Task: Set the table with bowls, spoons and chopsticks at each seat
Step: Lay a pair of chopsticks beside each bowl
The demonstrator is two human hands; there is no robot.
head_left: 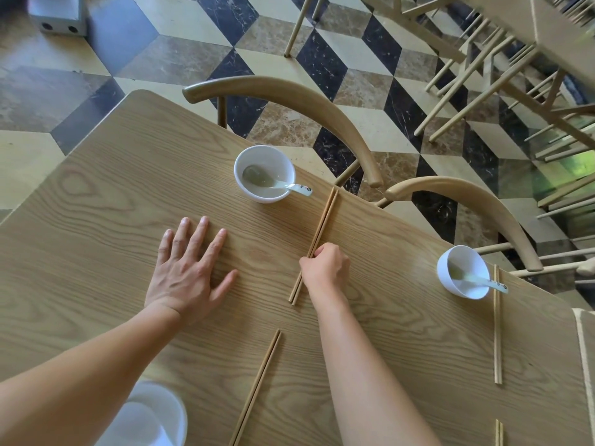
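The right hand's fingers (318,251) are curled down onto a pair of chopsticks (322,230), pinching them low on their length while the sticks lie on the table (112,188). The right hand (326,265) sits knuckles-up over them. At about nine o'clock from it the left hand (186,268) lies flat on the wood, fingers straight and spread, holding nothing.

To my eye this is the chopstick step for the far seat. Its bowl (283,157), with a spoon (277,183) inside, stands at about eleven o'clock from the grip. The next move probably calls for squaring the pair beside that bowl, then letting go gently so the sticks don't roll apart.

The pair is thin, pale wood, close to the table's own colour, lying side by side from seven o'clock up to one o'clock, far tips near the table edge. Off at three o'clock, a second bowl (446,275) already has its own chopsticks (497,333) alongside.
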